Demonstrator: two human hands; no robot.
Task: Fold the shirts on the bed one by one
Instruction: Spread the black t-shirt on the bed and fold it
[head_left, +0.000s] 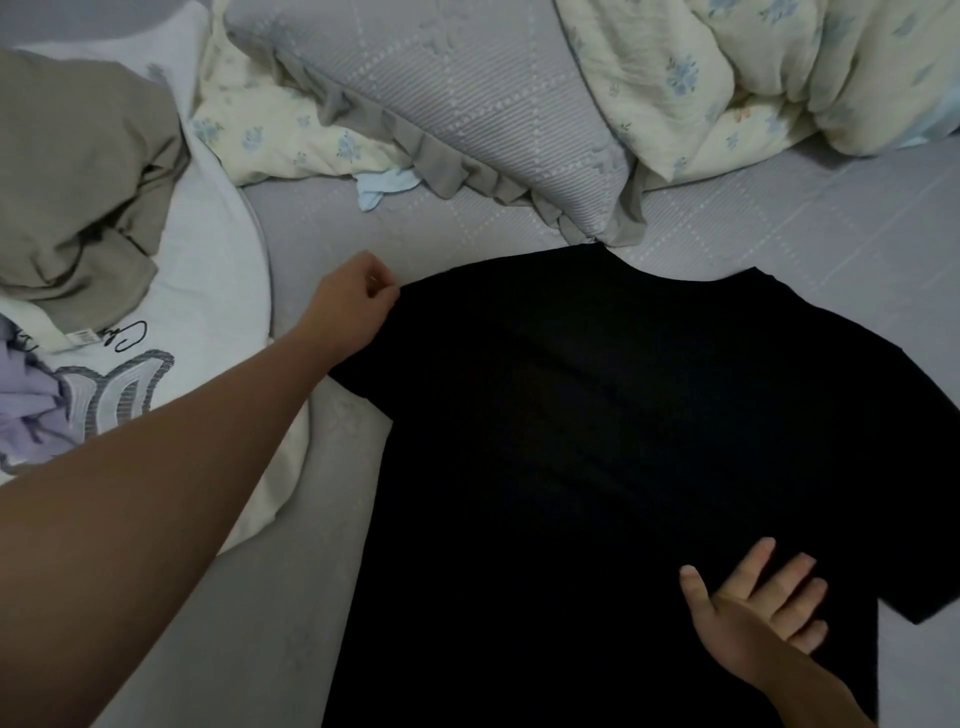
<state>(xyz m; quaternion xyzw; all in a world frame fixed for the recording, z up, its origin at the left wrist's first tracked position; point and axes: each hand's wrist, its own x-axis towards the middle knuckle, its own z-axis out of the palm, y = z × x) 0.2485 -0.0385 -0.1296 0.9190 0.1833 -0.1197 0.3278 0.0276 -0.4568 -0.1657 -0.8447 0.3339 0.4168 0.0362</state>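
Observation:
A black T-shirt (597, 441) lies spread flat on the grey bed sheet (291, 597), its neck toward the pillow. My left hand (353, 301) reaches out and pinches the shirt's left shoulder edge with curled fingers. Lower right, my right hand (758, 608) rests on the shirt with its fingers spread and straight. At the left lies a pile of other shirts: a taupe one (78, 182), a white printed one (208, 291) and a lilac one (26, 405).
A grey ruffled pillow (467, 104) lies just beyond the shirt's neck. A cream floral duvet (753, 78) is bunched at the back right and behind the pillow. A small light-blue cloth (384, 187) pokes out beside the pillow.

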